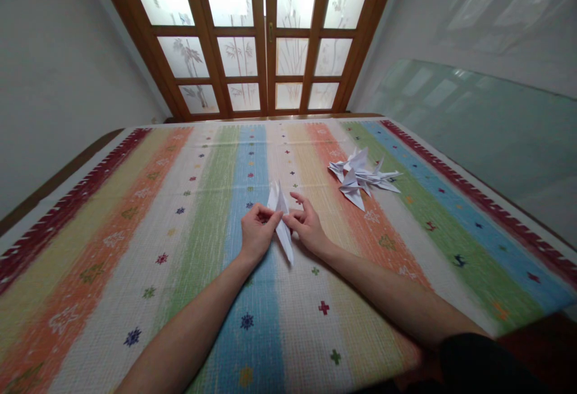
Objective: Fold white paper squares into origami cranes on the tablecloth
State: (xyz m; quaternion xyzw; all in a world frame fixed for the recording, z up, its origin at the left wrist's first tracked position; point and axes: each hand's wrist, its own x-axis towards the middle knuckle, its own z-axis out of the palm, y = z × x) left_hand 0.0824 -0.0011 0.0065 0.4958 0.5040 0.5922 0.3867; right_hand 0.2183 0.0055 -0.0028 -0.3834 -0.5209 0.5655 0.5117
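A piece of folded white paper [284, 239], long and narrow with a pointed lower end, is held over the middle of the table. My left hand [258, 230] pinches its left side between thumb and fingers. From the right, my right hand [308, 225] grips the same paper with the thumb and a bent finger, while another finger sticks out away from it. Both thumbs meet near the paper's middle, and its upper part spreads into flaps above them. The fingertips behind the paper are partly hidden.
Several folded white paper cranes [358, 174] lie in a pile to the right, beyond my right hand. A striped, patterned tablecloth [198, 201] covers the table. Wooden doors with frosted panes [238, 54] stand past the far edge, and a pale glass panel [487, 135] is at the right wall.
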